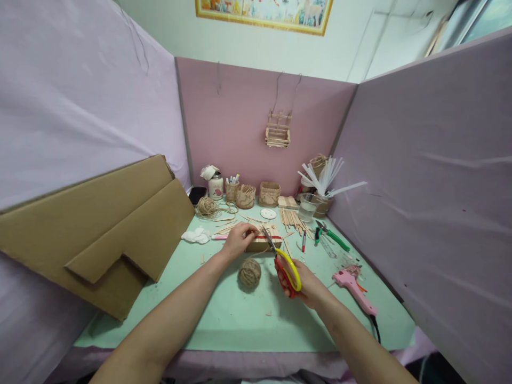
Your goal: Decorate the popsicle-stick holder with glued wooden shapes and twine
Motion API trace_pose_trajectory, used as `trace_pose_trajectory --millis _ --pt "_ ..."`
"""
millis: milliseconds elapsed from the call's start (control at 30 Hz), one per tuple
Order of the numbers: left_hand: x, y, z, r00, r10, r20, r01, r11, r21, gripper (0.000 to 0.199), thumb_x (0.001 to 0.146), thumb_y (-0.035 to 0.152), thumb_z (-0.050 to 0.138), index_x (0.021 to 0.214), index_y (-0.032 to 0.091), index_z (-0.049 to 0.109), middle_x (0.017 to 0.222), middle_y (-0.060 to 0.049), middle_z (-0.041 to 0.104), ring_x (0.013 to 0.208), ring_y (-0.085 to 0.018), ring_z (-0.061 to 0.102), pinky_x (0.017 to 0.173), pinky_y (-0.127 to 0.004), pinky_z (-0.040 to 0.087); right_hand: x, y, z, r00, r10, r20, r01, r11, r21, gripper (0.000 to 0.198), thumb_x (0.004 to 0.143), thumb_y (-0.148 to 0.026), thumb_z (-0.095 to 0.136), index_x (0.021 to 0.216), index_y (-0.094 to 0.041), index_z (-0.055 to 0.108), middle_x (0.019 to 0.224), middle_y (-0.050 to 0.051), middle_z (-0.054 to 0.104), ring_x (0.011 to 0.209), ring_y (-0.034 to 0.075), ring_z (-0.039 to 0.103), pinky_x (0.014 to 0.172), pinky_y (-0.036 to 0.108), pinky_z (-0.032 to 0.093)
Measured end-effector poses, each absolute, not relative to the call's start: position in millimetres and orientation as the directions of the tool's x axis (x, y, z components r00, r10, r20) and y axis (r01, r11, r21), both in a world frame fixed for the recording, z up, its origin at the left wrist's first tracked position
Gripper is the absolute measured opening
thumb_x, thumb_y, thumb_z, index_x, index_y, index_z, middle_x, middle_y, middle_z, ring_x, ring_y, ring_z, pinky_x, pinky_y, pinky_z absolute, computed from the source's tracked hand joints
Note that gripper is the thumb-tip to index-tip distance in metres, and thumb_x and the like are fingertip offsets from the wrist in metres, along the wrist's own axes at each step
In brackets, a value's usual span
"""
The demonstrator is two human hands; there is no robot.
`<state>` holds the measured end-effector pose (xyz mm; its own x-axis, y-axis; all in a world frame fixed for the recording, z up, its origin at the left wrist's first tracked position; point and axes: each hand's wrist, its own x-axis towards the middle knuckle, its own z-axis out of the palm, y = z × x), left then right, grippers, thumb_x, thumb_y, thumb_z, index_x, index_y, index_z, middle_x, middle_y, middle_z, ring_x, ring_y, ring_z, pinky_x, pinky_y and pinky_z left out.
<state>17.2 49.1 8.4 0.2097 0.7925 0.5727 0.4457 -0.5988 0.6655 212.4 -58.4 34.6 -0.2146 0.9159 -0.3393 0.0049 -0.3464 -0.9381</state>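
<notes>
My right hand (301, 282) is closed on a pair of scissors (294, 272) with yellow and red handles. The blades point up and left, slightly parted, close to the fingertips of my left hand (239, 240). Those fingers are pinched together at the top of a small box-like piece (260, 245) with a red stripe and light wooden sticks on it. What they pinch is too small to make out. In front of the piece lies a ball of twine (250, 272), a thin strand running from it towards the piece and the blades.
Loose craft sticks (295, 220), a red pen (303, 241), green-handled pliers (338, 240) and a pink glue gun (356, 292) lie to the right. Cardboard (132, 234) leans at left. Woven baskets (270, 194), a water cup (308, 208) and more twine (208, 207) stand behind.
</notes>
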Motion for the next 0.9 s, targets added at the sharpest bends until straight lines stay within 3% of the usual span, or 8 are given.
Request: trace_pose_trajectory --millis 267,633,900 --pt "17.4 48.9 7.1 0.215 0.785 0.581 0.427 -0.61 0.667 0.014 0.079 0.013 0.055 0.08 0.019 0.068 0.082 -0.003 0.069 0.081 -0.017 0.058 0.076 -0.03 0.046 212.2 -56.3 27.2 -0.198 0.945 -0.262 0.057 -0.255 -0.965 0.042 0.076 -0.059 0.06 0.069 -0.02 0.045 0.047 -0.008 0.044 0.033 0.005 0.033 0.032 0.02 0.023" --pt "18.5 50.9 6.1 0.212 0.797 0.566 0.445 -0.595 0.67 0.011 0.08 0.016 0.058 0.08 0.02 0.068 0.083 -0.003 0.069 0.084 -0.018 0.059 0.078 -0.032 0.046 212.7 -61.4 13.8 -0.126 0.954 -0.271 0.054 -0.266 -0.962 0.036 0.072 -0.05 0.067 0.07 -0.021 0.045 0.051 -0.008 0.041 0.04 0.006 0.036 0.037 0.02 0.026" --pt "18.0 52.1 3.6 0.205 0.782 0.589 0.458 -0.609 0.648 0.01 0.081 0.017 0.057 0.08 0.02 0.067 0.082 -0.002 0.068 0.083 -0.017 0.058 0.078 -0.031 0.045 220.2 -64.6 16.9 -0.109 0.957 -0.27 0.121 -0.257 -0.959 0.035 0.077 -0.054 0.058 0.072 -0.022 0.045 0.055 -0.007 0.042 0.041 0.008 0.037 0.04 0.023 0.027"
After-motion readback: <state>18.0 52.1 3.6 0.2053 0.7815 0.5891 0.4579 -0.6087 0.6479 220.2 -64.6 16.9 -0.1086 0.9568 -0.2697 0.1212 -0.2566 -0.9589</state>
